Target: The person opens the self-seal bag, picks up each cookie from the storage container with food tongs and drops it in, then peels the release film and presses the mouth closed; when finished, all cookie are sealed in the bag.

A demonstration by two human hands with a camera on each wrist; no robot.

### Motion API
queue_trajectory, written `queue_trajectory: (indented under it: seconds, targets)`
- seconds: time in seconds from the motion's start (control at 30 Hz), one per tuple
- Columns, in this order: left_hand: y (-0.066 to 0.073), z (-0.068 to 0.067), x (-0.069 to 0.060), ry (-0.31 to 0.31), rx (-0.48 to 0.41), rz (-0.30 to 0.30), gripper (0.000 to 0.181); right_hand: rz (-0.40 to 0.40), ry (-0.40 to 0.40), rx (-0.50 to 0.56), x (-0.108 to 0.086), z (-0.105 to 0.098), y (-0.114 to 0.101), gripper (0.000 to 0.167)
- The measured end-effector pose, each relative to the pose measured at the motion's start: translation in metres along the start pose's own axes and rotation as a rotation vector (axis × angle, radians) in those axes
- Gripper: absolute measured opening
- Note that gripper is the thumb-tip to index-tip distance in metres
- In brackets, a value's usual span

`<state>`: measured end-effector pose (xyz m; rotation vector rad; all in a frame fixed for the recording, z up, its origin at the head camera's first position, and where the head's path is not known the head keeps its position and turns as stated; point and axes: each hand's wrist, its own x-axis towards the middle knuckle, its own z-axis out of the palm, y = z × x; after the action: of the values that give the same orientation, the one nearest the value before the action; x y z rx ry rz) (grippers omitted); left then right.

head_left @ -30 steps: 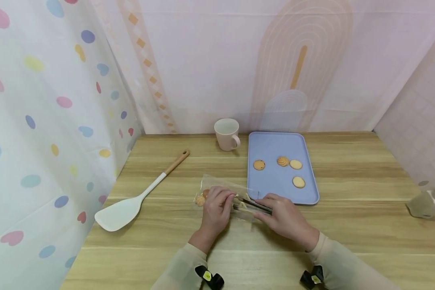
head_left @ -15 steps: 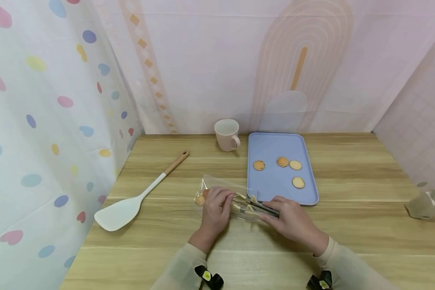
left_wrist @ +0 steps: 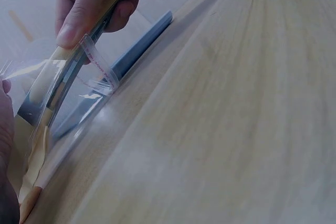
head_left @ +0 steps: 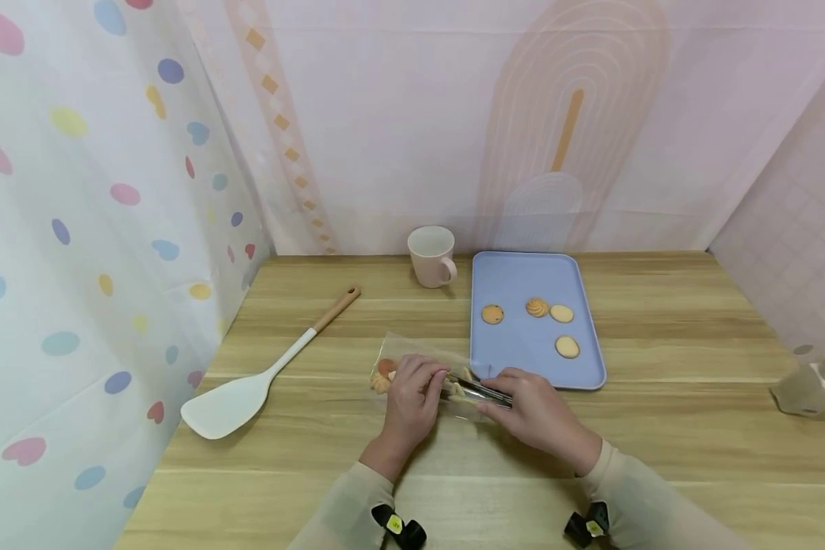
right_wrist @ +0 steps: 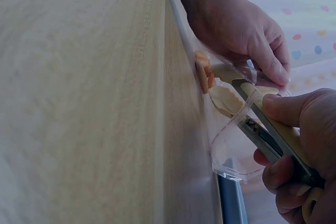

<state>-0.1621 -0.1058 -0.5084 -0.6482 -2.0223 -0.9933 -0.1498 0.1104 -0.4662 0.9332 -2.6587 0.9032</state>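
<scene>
The left hand (head_left: pixel 409 401) pinches the upper film of a clear plastic bag (head_left: pixel 422 351) lying on the table, with cookies (head_left: pixel 380 382) at its far left end. The right hand (head_left: pixel 539 416) grips metal tongs (head_left: pixel 488 393), whose front part is inside the bag's open mouth. In the right wrist view the tongs' arms (right_wrist: pixel 262 142) stand slightly apart, next to a pale cookie (right_wrist: pixel 226 100) in the bag. Whether the tongs hold a cookie is hard to tell. The left hand hides part of the bag.
A blue tray (head_left: pixel 522 363) with several cookies (head_left: pixel 567 347) lies behind the right hand. A pink mug (head_left: pixel 431 260) stands at the back, a white spatula (head_left: pixel 227 405) with a wooden handle lies at the left, and a clear jar (head_left: pixel 811 389) is at the far right.
The right hand drew the tongs a little to the right, then moved them back left, deeper into the bag. The left hand has stayed in place on the bag.
</scene>
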Motion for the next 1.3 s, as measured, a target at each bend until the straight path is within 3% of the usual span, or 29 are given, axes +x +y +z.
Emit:
queue_trajectory:
  seconds: [0.27, 0.7, 1.07, 1.3]
  targets:
    - [0.000, 0.002, 0.001, 0.000, -0.011, -0.010, 0.010, 0.059, -0.021, 0.000, -0.012, -0.010, 0.003, 0.038]
    - [-0.006, -0.001, -0.001, 0.004, 0.003, -0.059, 0.010, 0.119, -0.050, 0.070, -0.051, -0.057, 0.023, 0.039]
    - [-0.011, -0.002, 0.000, 0.052, -0.043, -0.106, 0.007, 0.092, 0.068, 0.035, -0.064, -0.091, 0.039, 0.038]
    - [-0.011, -0.004, 0.000, 0.062, -0.079, -0.127, 0.007, 0.142, 0.091, -0.014, -0.054, -0.105, 0.053, 0.046]
